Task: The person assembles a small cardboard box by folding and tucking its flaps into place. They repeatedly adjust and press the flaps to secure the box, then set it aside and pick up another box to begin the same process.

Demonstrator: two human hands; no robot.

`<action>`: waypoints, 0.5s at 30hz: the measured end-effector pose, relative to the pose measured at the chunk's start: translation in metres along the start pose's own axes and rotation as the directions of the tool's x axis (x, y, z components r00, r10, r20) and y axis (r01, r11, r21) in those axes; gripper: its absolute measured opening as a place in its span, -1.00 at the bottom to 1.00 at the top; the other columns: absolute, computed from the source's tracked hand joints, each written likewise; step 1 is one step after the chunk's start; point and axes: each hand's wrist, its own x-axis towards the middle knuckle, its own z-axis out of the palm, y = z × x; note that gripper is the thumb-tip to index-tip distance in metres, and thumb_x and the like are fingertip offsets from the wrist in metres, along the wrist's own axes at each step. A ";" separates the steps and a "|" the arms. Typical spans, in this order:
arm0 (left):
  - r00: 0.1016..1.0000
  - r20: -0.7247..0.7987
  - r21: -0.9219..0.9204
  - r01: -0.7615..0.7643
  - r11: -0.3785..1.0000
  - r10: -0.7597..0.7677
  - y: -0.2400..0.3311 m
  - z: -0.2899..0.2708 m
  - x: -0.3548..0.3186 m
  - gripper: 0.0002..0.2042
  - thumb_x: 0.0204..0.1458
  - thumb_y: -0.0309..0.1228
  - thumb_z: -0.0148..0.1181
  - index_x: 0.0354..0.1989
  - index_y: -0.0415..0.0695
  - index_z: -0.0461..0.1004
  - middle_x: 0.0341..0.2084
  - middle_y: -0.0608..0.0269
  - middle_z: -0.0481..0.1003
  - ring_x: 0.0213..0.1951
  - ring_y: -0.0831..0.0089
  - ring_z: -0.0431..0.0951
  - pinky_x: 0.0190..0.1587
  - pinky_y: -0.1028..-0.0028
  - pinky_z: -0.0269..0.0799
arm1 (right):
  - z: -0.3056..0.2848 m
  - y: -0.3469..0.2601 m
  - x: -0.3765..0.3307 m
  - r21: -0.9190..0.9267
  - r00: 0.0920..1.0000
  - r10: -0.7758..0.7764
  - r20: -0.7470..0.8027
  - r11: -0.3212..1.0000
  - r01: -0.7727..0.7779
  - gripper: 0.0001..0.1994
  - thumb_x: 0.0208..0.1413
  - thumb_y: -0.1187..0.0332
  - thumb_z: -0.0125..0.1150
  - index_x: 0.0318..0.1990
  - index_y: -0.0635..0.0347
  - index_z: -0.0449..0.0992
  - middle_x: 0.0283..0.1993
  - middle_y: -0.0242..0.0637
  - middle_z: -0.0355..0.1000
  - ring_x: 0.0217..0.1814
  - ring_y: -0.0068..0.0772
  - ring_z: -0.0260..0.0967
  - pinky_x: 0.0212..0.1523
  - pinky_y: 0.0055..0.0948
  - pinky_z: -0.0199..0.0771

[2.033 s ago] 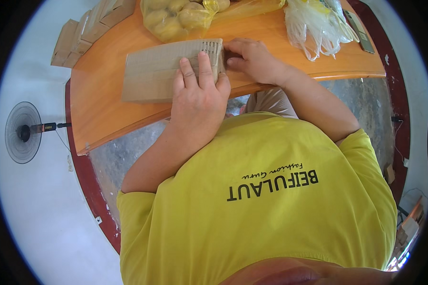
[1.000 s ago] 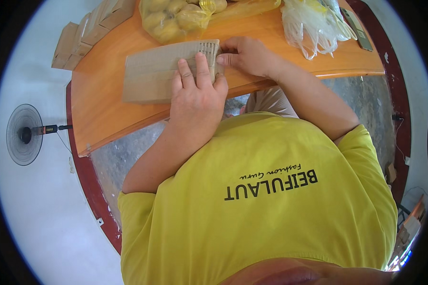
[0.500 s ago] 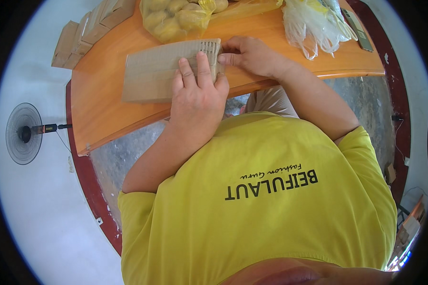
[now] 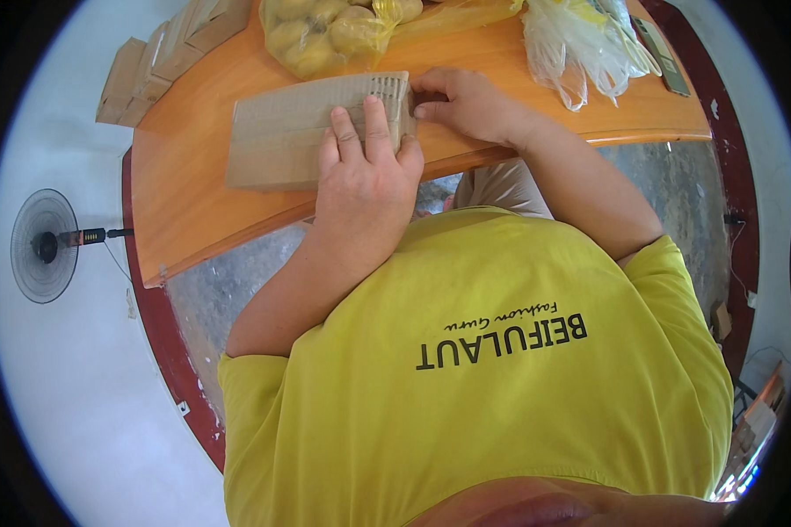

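Note:
A closed brown cardboard box (image 4: pixel 277 136) lies near the table's front edge, its long side running left to right. My left hand (image 4: pixel 365 171) rests over its right part, with stretched, spread fingers on the cardboard and the thumb near the right corner. At the box's right end is my right hand (image 4: pixel 466 104), its thumb and fingers bent toward the end face. The box hides some of those fingertips, and whatever they may pinch cannot be made out.
Beyond the box sits a yellow mesh bag (image 4: pixel 325 39) of round, pale brown produce. Several cardboard boxes (image 4: pixel 171 57) stand at the table's far left. White plastic bags (image 4: pixel 580 48) and a phone (image 4: pixel 661 54) lie at the right. A fan (image 4: pixel 46 248) is left of the table (image 4: pixel 193 220).
My right thumb has shifted slightly to the right along the box's end. My left hand and the box keep their places.

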 end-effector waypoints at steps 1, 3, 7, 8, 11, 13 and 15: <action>1.000 -0.009 -0.002 0.002 1.000 -0.002 0.000 0.000 0.000 -0.65 -0.03 -0.35 0.21 -0.01 -0.03 0.49 0.16 -0.27 0.29 0.08 -0.29 0.41 0.08 0.04 0.33 | 0.000 0.001 0.000 0.039 1.000 -0.007 0.001 0.999 0.007 -0.58 0.12 0.04 0.24 0.02 0.12 0.55 -0.04 -0.13 0.55 0.06 -0.09 0.47 0.12 -0.21 0.38; 1.000 -0.013 -0.005 0.004 1.000 -0.004 0.000 0.001 -0.001 -0.63 -0.03 -0.35 0.21 0.01 -0.02 0.48 0.15 -0.27 0.30 0.08 -0.29 0.40 0.08 0.04 0.33 | -0.001 -0.007 0.000 0.025 0.998 0.052 0.025 0.998 -0.053 -0.58 0.12 0.05 0.25 0.02 0.12 0.55 -0.04 -0.13 0.55 0.05 -0.10 0.47 0.13 -0.22 0.38; 1.000 -0.012 -0.003 0.002 1.000 -0.002 0.000 0.003 0.000 -0.61 -0.05 -0.34 0.23 0.03 -0.02 0.48 0.15 -0.27 0.29 0.09 -0.30 0.39 0.09 0.03 0.32 | 0.000 -0.008 0.003 0.004 0.995 0.097 0.025 0.995 -0.097 -0.58 0.11 0.05 0.25 0.02 0.12 0.55 -0.05 -0.13 0.55 0.05 -0.09 0.47 0.12 -0.23 0.39; 1.000 -0.014 -0.002 0.002 1.000 -0.002 0.000 0.003 0.000 -0.60 -0.05 -0.34 0.24 0.03 -0.03 0.48 0.15 -0.27 0.29 0.09 -0.31 0.39 0.09 0.03 0.32 | 0.000 -0.010 0.002 0.004 0.995 0.097 0.024 0.995 -0.097 -0.61 0.12 0.12 0.26 0.01 0.16 0.55 -0.09 -0.13 0.56 -0.01 -0.15 0.48 0.07 -0.25 0.41; 1.000 -0.007 -0.009 0.000 1.000 0.000 0.000 0.003 -0.001 -0.62 -0.04 -0.33 0.23 0.02 -0.04 0.47 0.15 -0.28 0.29 0.10 -0.32 0.38 0.10 0.02 0.31 | -0.002 -0.017 0.001 -0.013 0.995 0.093 0.019 0.996 -0.093 -0.67 0.14 0.27 0.28 0.00 0.26 0.53 -0.17 -0.13 0.57 -0.14 -0.26 0.49 -0.03 -0.31 0.47; 1.000 0.015 -0.010 -0.008 1.000 0.008 -0.001 0.001 0.000 -0.62 -0.03 -0.32 0.22 0.03 -0.03 0.47 0.15 -0.29 0.29 0.09 -0.32 0.38 0.10 0.02 0.31 | -0.003 -0.017 0.001 -0.043 0.996 0.084 0.017 0.996 -0.083 -0.66 0.14 0.28 0.28 0.01 0.26 0.52 -0.16 -0.12 0.56 -0.13 -0.26 0.49 -0.03 -0.32 0.46; 0.999 0.030 -0.010 -0.013 1.000 0.013 -0.001 -0.001 -0.001 -0.61 -0.02 -0.32 0.22 0.04 -0.03 0.47 0.15 -0.30 0.29 0.09 -0.32 0.38 0.10 0.02 0.30 | -0.002 -0.013 0.001 -0.056 0.999 0.041 0.006 0.998 -0.041 -0.63 0.12 0.26 0.30 0.03 0.26 0.51 -0.13 -0.12 0.55 -0.11 -0.26 0.49 -0.01 -0.32 0.46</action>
